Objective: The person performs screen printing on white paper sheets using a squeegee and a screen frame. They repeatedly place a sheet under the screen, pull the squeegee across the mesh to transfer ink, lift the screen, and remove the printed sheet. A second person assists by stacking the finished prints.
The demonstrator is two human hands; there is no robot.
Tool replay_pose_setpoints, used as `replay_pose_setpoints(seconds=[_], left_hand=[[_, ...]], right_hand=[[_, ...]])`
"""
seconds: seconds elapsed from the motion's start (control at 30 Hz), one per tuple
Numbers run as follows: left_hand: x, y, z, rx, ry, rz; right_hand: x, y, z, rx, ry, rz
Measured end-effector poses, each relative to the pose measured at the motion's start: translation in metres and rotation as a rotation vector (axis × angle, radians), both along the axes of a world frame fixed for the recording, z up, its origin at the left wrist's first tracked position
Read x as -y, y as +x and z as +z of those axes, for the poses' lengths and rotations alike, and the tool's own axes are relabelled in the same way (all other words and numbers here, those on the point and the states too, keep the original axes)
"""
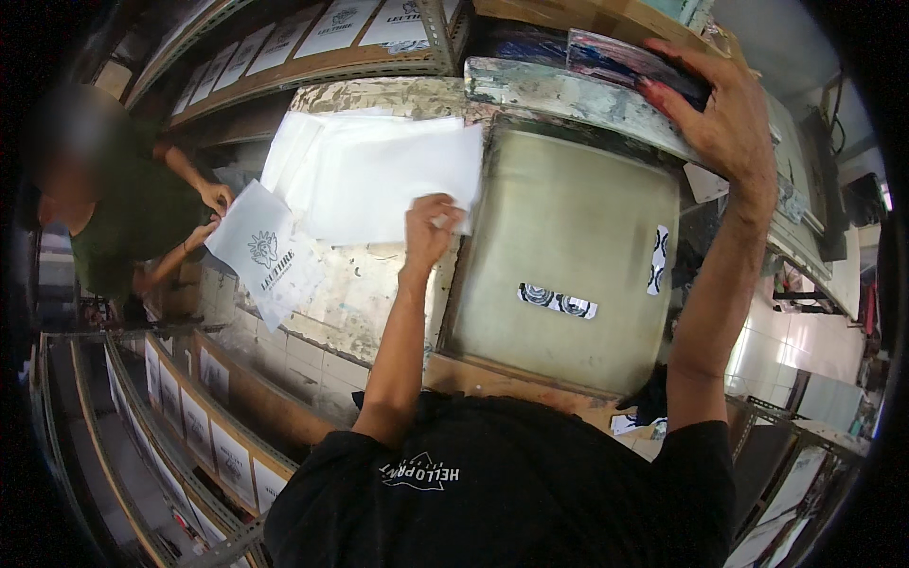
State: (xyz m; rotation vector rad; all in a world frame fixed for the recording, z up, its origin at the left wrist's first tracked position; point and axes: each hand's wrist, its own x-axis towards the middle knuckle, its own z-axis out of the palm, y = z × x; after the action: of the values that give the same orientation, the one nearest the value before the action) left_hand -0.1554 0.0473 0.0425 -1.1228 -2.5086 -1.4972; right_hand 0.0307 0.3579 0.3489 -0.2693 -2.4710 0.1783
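My left hand [431,230] is closed in a pinch at the near right corner of a white sheet [393,180], slightly blurred. That sheet tops a loose stack on a worn, paint-spattered table [365,293]. Right of the stack lies a framed printing screen [578,208] with yellowish-green mesh and two patterned strips stuck on it. Over the screen's far right, my right hand [729,118] grips the end of an ink-smeared squeegee [615,62], thumb on the near side and a finger over the top. Red ink stains its fingertips.
At the left, a person [114,208] holds a printed white sheet [260,246] with a dark emblem. Racks with printed sheets stand at the far left [284,52] and lower left [204,426]. A paint-stained board [559,95] runs along the screen's far edge.
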Motion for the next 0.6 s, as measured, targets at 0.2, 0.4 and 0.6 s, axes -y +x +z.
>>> replay_pose_setpoints(seconds=[0.2,0.4,0.6], left_hand=[[-0.047,0.076,-0.029,-0.196,-0.565,-0.3],[-0.142,0.11,-0.046,-0.268,-0.564,-0.543],[-0.185,0.14,-0.049,-0.297,-0.569,-0.701]], right_hand=[[0.001,0.002,0.004,0.03,-0.037,-0.003],[0.014,0.003,0.019,0.05,-0.119,-0.005],[0.01,0.001,0.019,0.026,-0.122,-0.001]])
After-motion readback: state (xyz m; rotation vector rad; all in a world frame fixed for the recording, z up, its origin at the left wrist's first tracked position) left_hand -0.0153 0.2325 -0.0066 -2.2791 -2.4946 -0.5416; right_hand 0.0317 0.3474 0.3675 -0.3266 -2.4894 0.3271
